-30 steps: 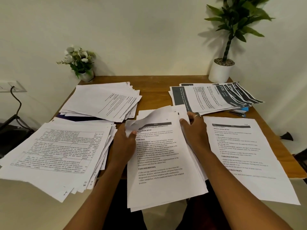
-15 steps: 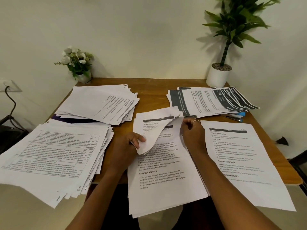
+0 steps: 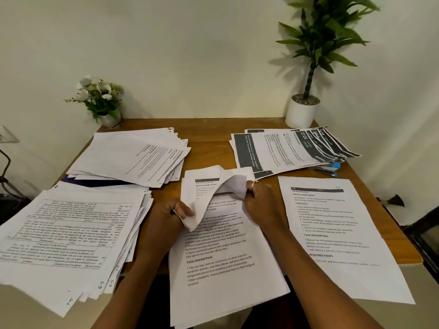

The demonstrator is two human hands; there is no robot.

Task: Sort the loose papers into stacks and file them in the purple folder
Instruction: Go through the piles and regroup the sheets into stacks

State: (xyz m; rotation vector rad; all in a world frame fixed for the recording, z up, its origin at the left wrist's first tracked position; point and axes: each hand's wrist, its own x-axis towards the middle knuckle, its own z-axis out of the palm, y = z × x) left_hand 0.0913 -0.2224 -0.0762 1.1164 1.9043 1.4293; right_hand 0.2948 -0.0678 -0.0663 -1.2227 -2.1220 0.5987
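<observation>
L hand (image 3: 164, 218), R hand (image 3: 261, 201) pinch sheet (image 3: 203, 184) atop ctr stack (image 3: 225, 267) overhanging table (image 3: 209, 141).

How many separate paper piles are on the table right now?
5: far-left pile, near-left pile, centre pile, near-right pile, far-right dark-banded pile. Some sheets may be hidden underneath.

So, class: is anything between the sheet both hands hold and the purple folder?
Yes. The far-left paper stack lies on the purple folder, covering all but a dark edge; the sheet can't go in yet.
</observation>
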